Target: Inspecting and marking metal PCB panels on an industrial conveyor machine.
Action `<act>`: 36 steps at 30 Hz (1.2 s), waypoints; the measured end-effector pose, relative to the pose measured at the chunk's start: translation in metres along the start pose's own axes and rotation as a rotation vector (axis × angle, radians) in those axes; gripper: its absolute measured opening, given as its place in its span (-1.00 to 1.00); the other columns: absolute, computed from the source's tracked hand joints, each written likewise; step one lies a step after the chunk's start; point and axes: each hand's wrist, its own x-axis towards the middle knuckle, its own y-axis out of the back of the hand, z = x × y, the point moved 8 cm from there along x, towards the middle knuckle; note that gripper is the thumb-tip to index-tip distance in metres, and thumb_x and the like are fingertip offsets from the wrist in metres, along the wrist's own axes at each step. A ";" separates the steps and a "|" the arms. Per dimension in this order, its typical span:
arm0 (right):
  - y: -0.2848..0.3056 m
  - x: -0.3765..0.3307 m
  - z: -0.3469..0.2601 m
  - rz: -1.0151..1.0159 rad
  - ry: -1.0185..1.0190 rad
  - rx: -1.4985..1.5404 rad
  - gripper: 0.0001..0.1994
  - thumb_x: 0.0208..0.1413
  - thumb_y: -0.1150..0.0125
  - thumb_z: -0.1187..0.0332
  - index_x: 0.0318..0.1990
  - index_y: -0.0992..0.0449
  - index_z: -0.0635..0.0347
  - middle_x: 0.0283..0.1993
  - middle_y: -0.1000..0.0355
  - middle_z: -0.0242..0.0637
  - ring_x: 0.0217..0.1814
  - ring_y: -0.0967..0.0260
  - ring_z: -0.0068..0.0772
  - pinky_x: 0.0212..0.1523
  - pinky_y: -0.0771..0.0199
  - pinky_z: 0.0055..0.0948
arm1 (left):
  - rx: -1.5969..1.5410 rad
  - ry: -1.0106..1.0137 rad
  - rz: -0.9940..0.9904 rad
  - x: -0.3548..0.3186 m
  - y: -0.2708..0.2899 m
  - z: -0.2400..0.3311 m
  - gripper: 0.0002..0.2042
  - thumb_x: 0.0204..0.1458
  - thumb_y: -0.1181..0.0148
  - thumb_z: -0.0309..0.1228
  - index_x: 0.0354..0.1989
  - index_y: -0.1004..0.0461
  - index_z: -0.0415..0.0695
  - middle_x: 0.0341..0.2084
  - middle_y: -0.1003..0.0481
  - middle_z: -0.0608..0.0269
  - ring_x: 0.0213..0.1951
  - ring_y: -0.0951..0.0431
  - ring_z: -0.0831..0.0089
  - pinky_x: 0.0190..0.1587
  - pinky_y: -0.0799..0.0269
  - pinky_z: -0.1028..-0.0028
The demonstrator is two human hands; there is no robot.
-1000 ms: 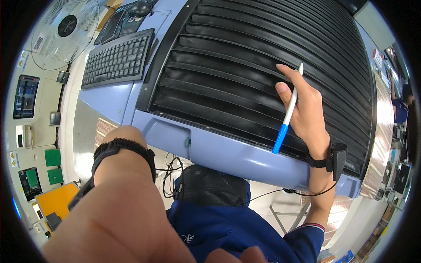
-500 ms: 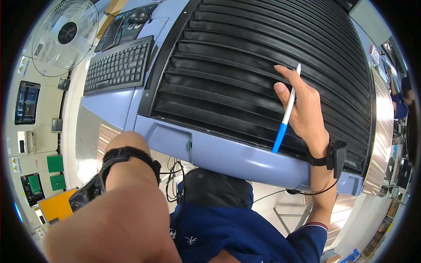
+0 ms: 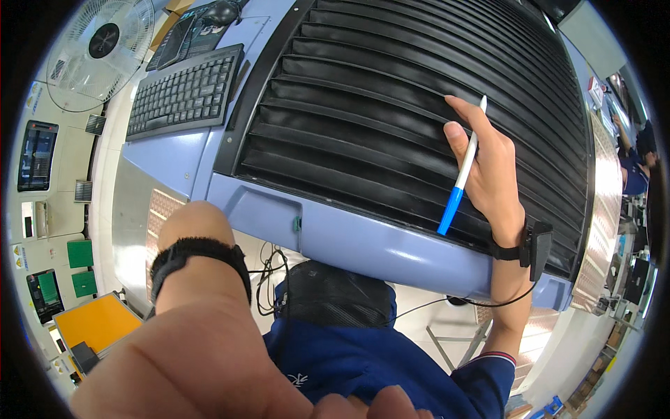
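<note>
In my right hand (image 3: 488, 164) is a white and blue pen (image 3: 466, 167). It lies slantwise across the hand with its white end up and the blue part toward me. My thumb and index fingertip stand apart from each other; the other fingers are mostly hidden behind the hand. Beneath it spreads a black ribbed bellows cover (image 3: 377, 105). My left hand (image 3: 209, 363) is raised large and close at the lower edge. A few fingertips show at the bottom, while most of its fingers are cut off from view. Both wrists wear black straps.
A black keyboard (image 3: 185, 94) and a mouse (image 3: 222, 12) sit on the pale blue machine frame (image 3: 377, 234) at left. Beyond them stands a fan (image 3: 103, 45). Cables (image 3: 269, 279) hang below the frame beside a black bag (image 3: 335, 293). Another person (image 3: 634, 171) is at far right.
My left hand has come further into view at the bottom, with fingertips now showing. The right hand still holds the pen, slightly further up and right in the picture. The view has shifted a little.
</note>
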 end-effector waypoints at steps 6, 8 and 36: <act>0.002 0.000 0.005 0.032 0.008 0.003 -0.65 0.27 -0.18 0.21 0.09 -0.45 0.24 -0.33 -0.47 0.04 -0.45 -0.43 -0.10 -0.34 -0.42 -0.29 | -0.017 0.031 0.040 0.004 0.011 -0.002 -0.87 -0.11 -0.05 -0.57 -0.44 -0.55 -0.17 -0.39 -0.53 0.07 -0.37 -0.54 0.25 -0.33 -0.49 0.32; 0.003 0.001 0.003 0.057 0.048 0.000 -0.64 0.27 -0.18 0.21 0.09 -0.45 0.25 -0.34 -0.47 0.02 -0.46 -0.42 -0.12 -0.35 -0.42 -0.29 | -0.009 0.031 0.044 0.003 0.012 0.002 -0.86 -0.10 -0.05 -0.58 -0.43 -0.56 -0.17 -0.39 -0.54 0.06 -0.36 -0.54 0.24 -0.32 -0.49 0.31; 0.035 0.012 0.077 0.106 -0.125 -0.137 -0.59 0.30 -0.09 0.17 0.08 -0.44 0.39 -0.29 -0.49 0.26 -0.22 -0.53 0.18 -0.19 -0.45 -0.09 | 0.369 0.716 0.059 -0.073 0.008 -0.209 -0.81 0.06 -0.04 -0.55 -0.19 -0.55 -0.24 -0.18 -0.56 -0.03 -0.21 -0.59 0.14 -0.17 -0.48 0.27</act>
